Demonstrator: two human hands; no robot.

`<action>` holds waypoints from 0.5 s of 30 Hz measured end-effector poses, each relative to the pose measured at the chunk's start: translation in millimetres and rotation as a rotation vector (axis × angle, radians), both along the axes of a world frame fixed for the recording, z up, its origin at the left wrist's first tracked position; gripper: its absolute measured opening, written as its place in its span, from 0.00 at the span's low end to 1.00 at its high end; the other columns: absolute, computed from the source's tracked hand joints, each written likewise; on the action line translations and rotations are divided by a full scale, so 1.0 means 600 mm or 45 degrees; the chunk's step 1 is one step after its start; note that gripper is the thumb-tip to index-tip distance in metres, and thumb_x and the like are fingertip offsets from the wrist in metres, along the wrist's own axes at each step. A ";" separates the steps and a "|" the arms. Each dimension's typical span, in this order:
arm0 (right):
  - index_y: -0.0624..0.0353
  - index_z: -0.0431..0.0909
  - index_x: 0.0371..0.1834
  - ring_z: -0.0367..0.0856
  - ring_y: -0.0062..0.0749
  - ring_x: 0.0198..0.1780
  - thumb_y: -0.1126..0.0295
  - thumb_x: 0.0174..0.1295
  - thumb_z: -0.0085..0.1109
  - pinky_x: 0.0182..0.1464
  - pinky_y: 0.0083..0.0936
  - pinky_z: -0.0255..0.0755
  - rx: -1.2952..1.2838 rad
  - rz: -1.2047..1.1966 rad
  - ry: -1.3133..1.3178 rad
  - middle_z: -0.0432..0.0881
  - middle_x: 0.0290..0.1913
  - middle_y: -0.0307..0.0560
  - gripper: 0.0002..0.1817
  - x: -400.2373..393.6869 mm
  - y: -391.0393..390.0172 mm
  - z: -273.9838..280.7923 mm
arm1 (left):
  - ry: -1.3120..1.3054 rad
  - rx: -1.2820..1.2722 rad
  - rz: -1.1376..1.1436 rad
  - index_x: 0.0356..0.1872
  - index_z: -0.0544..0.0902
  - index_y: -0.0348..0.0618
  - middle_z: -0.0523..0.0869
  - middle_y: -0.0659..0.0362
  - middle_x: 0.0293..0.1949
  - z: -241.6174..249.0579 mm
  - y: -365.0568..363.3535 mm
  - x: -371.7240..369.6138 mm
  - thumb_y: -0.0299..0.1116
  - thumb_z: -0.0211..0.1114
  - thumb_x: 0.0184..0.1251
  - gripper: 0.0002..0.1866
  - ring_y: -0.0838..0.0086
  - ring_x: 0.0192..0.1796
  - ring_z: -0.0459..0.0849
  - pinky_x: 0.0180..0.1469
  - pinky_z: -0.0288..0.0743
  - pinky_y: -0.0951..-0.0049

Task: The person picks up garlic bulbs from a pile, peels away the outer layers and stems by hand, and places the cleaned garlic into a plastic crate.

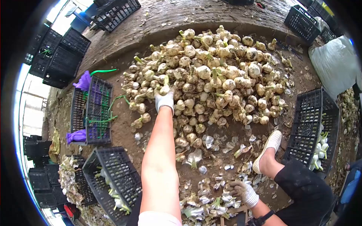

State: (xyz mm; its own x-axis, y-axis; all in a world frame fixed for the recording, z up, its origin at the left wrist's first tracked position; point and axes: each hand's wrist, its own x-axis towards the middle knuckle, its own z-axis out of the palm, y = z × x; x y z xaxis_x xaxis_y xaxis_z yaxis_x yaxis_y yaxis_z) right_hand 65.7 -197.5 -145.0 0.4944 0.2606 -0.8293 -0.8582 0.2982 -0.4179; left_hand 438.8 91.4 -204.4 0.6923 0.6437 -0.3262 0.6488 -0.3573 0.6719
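Observation:
Reaching forward, my left hand [164, 101] in a white glove closes its fingers round a garlic bulb [164, 90] at the left part of a large garlic pile [215, 75]. The bulb's cut stem points away from me. My right hand [244, 192], in a glove with soiled fingers, is low on the right above loose peels and skins [205, 201]. Its fingers are slightly bent and apart, with nothing visible in them. A dark band circles that wrist.
Black crates holding peeled white garlic stand at the lower left [117, 169] and right [307, 128]. Another crate [100, 109] with purple and green netting is at left. A white sack [335, 66] lies at upper right. My shoe [269, 148] rests beside the pile.

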 end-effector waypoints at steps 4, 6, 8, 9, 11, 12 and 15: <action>0.70 0.66 0.54 0.78 0.33 0.42 0.65 0.66 0.47 0.44 0.27 0.73 0.007 0.005 0.007 0.77 0.45 0.54 0.20 0.001 -0.004 -0.006 | 0.278 0.295 0.001 0.58 0.67 0.47 0.77 0.51 0.54 0.018 -0.014 0.005 0.51 0.74 0.38 0.43 0.57 0.52 0.78 0.55 0.71 0.62; 0.70 0.66 0.54 0.78 0.34 0.44 0.65 0.66 0.48 0.46 0.28 0.73 0.025 0.014 -0.017 0.77 0.46 0.55 0.20 0.001 -0.003 -0.006 | -0.087 0.105 -0.184 0.56 0.69 0.45 0.79 0.49 0.50 -0.036 0.036 -0.012 0.47 0.75 0.36 0.41 0.58 0.47 0.80 0.51 0.74 0.66; 0.68 0.69 0.53 0.78 0.33 0.45 0.68 0.64 0.51 0.48 0.27 0.73 -0.033 0.037 -0.133 0.78 0.45 0.52 0.18 0.001 -0.002 0.000 | -0.230 0.062 -0.245 0.56 0.69 0.40 0.80 0.46 0.47 -0.005 0.023 -0.082 0.41 0.76 0.37 0.40 0.64 0.47 0.80 0.52 0.73 0.71; 0.68 0.70 0.52 0.78 0.31 0.43 0.69 0.63 0.51 0.46 0.24 0.73 -0.121 0.097 -0.276 0.78 0.45 0.51 0.17 0.007 -0.001 0.008 | -0.322 0.084 -0.345 0.56 0.69 0.36 0.80 0.46 0.47 0.045 -0.007 -0.147 0.39 0.76 0.36 0.41 0.65 0.47 0.80 0.52 0.73 0.71; 0.66 0.72 0.51 0.77 0.25 0.40 0.70 0.62 0.52 0.42 0.20 0.72 -0.217 0.076 -0.427 0.79 0.43 0.47 0.16 0.011 -0.002 0.025 | -0.406 -0.021 -0.541 0.53 0.67 0.34 0.79 0.52 0.44 0.091 -0.053 -0.286 0.32 0.73 0.40 0.36 0.69 0.44 0.79 0.49 0.74 0.74; 0.65 0.73 0.51 0.77 0.22 0.38 0.71 0.62 0.52 0.40 0.18 0.71 -0.214 0.005 -0.438 0.79 0.42 0.45 0.16 0.013 0.002 0.037 | -0.436 -0.114 -0.616 0.52 0.67 0.34 0.78 0.53 0.44 0.079 -0.065 -0.356 0.31 0.74 0.39 0.36 0.71 0.44 0.78 0.49 0.74 0.74; 0.66 0.72 0.52 0.75 0.18 0.36 0.67 0.62 0.54 0.38 0.16 0.69 -0.091 -0.039 -0.412 0.80 0.42 0.42 0.18 0.016 0.001 0.068 | -0.388 -0.235 -0.679 0.51 0.67 0.33 0.75 0.53 0.46 0.132 -0.128 -0.528 0.32 0.77 0.35 0.38 0.71 0.46 0.76 0.50 0.72 0.73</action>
